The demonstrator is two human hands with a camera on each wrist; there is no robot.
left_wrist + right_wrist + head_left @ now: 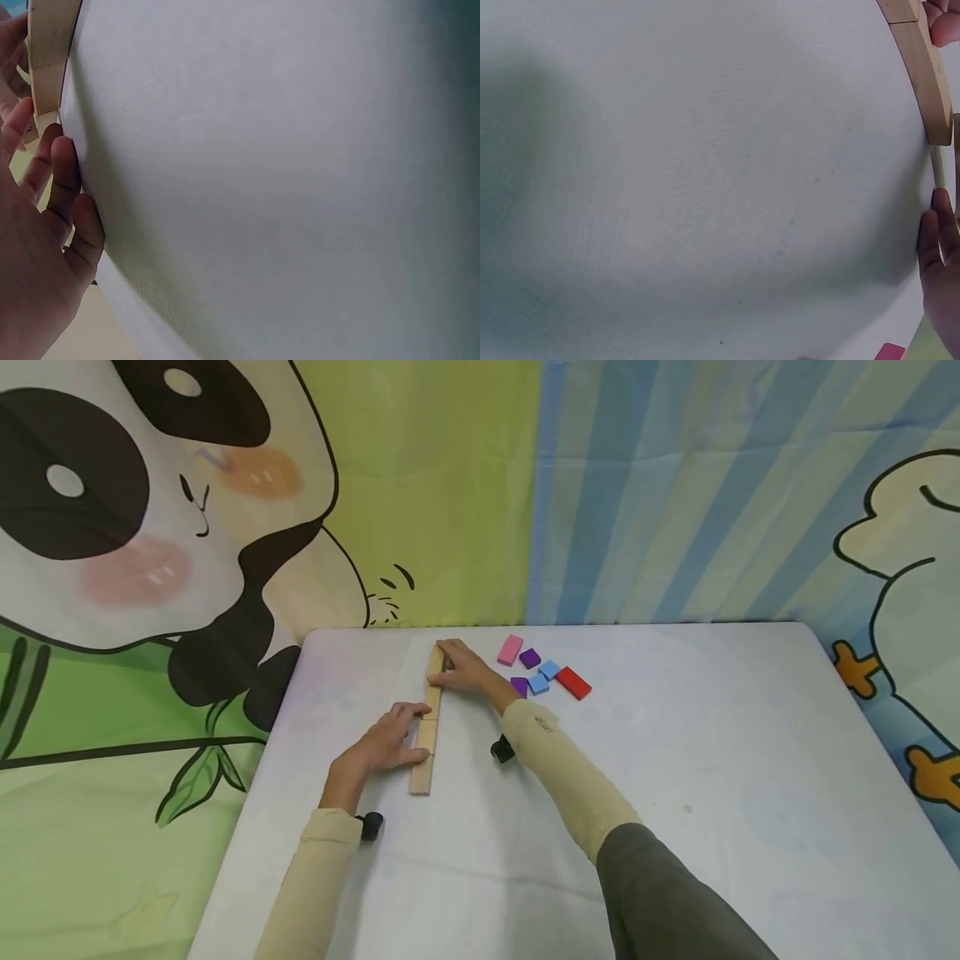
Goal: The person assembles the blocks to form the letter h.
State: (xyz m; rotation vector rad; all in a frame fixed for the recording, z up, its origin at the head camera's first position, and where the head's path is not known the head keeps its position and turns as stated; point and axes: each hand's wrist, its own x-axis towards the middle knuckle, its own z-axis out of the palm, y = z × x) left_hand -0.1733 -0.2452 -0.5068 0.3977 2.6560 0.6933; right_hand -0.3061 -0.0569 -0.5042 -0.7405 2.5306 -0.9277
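- Seeing it from our side, we find the near end of the row of wooden blocks point(425, 735) pointing toward us on the white table point(720, 760), past the left thumb.
- Just left of that row is the left hand point(384, 739), thumb and index finger spread apart, their tips touching the wood; we cannot tell whether they pinch it.
- We see the left arm come up from the bottom in a cream sleeve point(307, 868), with a black wrist camera point(371, 826) beside the cuff.
- Farther off, at the row's far end, the right hand point(467, 668) holds the far wooden block point(437, 660) between thumb and finger, the gap just the block's length; whether this block touches the next one, we cannot tell.
- The right arm slants in from our lower right, its cream cuff point(570, 768) below a dark sleeve point(667, 893).
- Right of that hand, we see a red block point(573, 682), two light blue blocks point(538, 684), two purple blocks point(529, 657) and a pink block point(510, 650).
- Behind the table we see a cartoon cloth point(442, 485).
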